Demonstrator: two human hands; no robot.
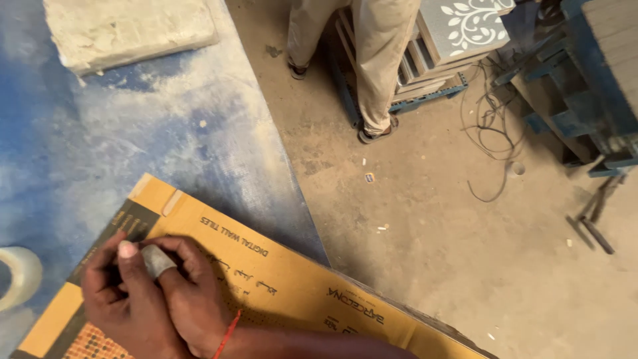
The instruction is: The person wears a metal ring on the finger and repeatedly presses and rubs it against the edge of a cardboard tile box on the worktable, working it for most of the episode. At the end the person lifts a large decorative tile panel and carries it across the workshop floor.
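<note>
A flat orange-brown cardboard box [299,286] with dark printed panels lies on a dusty blue table [166,133], reaching past the table's edge. Both my hands rest close together on the box's near-left end. My left hand [100,296] has its fingers curled against the dark panel. My right hand [193,296], with a red thread at the wrist, presses a thumb against a finger wrapped in grey tape [157,260]. Whatever sits between those fingers is hidden.
A roll of clear tape [16,276] sits at the table's left edge and a white slab [126,30] at its far end. On the dirt floor are another person's legs [375,66], stacked patterned tiles [465,30], loose cables [492,133], a blue metal frame [591,100].
</note>
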